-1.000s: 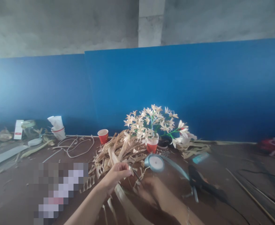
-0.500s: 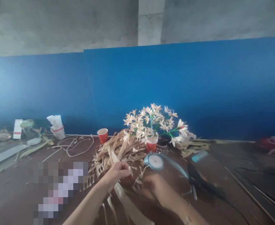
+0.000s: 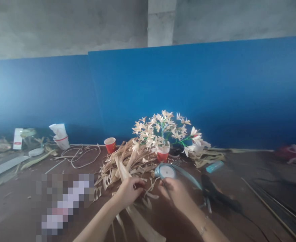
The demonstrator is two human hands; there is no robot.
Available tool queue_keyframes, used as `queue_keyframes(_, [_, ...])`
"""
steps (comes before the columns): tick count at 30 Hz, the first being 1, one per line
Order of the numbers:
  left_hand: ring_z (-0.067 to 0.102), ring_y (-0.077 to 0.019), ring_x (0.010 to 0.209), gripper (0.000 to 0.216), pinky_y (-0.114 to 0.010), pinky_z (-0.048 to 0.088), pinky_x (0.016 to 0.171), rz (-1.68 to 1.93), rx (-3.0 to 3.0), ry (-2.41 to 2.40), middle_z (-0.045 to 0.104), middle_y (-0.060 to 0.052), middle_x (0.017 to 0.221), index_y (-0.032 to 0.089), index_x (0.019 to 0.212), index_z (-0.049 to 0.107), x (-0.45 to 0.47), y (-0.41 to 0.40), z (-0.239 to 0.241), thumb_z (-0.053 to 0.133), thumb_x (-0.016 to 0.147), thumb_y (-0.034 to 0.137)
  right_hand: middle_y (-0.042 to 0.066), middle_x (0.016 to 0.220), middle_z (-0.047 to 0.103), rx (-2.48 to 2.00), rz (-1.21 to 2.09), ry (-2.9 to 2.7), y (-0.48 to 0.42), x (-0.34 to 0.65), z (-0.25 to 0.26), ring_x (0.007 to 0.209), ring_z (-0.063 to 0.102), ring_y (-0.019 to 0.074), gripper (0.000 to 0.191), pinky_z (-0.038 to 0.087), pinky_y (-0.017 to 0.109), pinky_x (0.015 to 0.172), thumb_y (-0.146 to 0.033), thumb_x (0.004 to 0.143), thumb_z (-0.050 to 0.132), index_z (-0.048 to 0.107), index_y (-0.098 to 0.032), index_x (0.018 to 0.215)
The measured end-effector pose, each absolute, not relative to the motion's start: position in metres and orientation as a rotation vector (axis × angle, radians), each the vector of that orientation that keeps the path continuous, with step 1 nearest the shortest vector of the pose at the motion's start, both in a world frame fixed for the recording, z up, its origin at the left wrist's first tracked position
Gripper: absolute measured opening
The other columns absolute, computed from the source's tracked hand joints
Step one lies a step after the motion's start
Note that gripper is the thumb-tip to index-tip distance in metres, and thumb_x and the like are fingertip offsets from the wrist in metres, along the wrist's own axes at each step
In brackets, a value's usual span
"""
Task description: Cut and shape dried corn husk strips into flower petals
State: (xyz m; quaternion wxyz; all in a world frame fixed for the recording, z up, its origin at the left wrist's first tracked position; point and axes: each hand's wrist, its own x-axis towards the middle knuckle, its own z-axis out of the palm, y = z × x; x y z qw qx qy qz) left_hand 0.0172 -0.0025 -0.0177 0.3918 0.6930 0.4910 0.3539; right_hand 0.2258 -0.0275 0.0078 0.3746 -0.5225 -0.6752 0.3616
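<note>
Since the earliest frame, the right hand (image 3: 176,193) has pulled away from the left hand (image 3: 130,192) and come up close to the ribbon spool (image 3: 167,172); the left thumb and forefinger, pressed together then, now look more parted. Blur softens the right hand, but its fingers seem to grasp a thin dark tool (image 3: 166,189), slanting across them. Whether the curled left fingers pinch anything cannot be told.

Small husk pieces (image 3: 151,195) lie on the brown table (image 3: 172,222) in the gap between the hands, and a long pale strip (image 3: 145,224) runs from below the left hand toward the near edge. Beyond is the husk pile (image 3: 138,159), beside a red cup (image 3: 162,155) of pale flowers (image 3: 160,124).

The likeliest trouble is crowding: with the right knuckles so near the spool, a small outward swing could knock it or drag its loose ribbon (image 3: 192,178), which trails toward what looks like a black glue gun (image 3: 217,196). If that were hot, contact might mark the ribbon. Light as they look, the pieces could be scattered by a brushing wrist, and the tool's tip might snag ribbon or catch a fingertip should the hands close together quickly.
</note>
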Motion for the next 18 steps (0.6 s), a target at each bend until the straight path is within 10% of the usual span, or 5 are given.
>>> queue_keyframes(18, [0.061,-0.0199,0.071,0.029,-0.026,0.039,0.064,1.115,1.68,2.045,0.068,-0.003,0.074,0.023,0.102,0.065,-0.03,0.013,0.007,0.05,0.078,0.031,0.005,0.061,0.066,-1.391,0.779,-1.783,-0.023,0.227,-0.004,0.059,0.058,0.0193,0.02,0.043,0.024,0.052,-0.032,0.074,0.056,0.063,-0.013,0.072])
